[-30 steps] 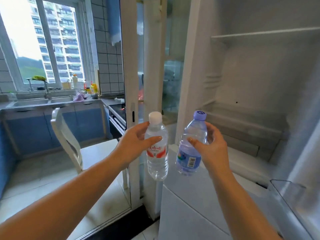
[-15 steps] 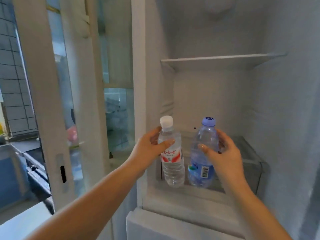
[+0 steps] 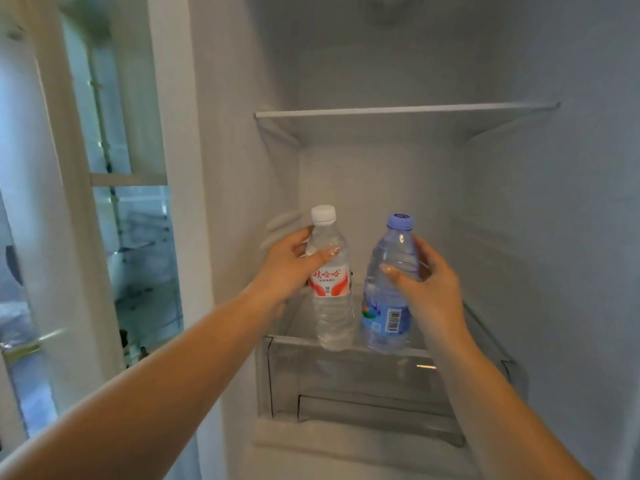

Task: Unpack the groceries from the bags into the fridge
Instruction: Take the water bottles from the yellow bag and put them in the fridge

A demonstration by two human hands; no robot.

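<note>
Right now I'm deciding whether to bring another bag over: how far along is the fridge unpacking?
Early. The glass shelf and clear drawer show nothing stored yet. In hand: the left hand holds a white-capped bottle and the right hand a blue-capped bottle, both upright inside the fridge, just above the drawer's cover. Left: set them down. No bags are in view.

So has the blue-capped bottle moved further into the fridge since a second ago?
Yes. The blue-capped bottle, gripped by the right hand, was out in front of the fridge; now it is inside, under the glass shelf, above the drawer.
</note>
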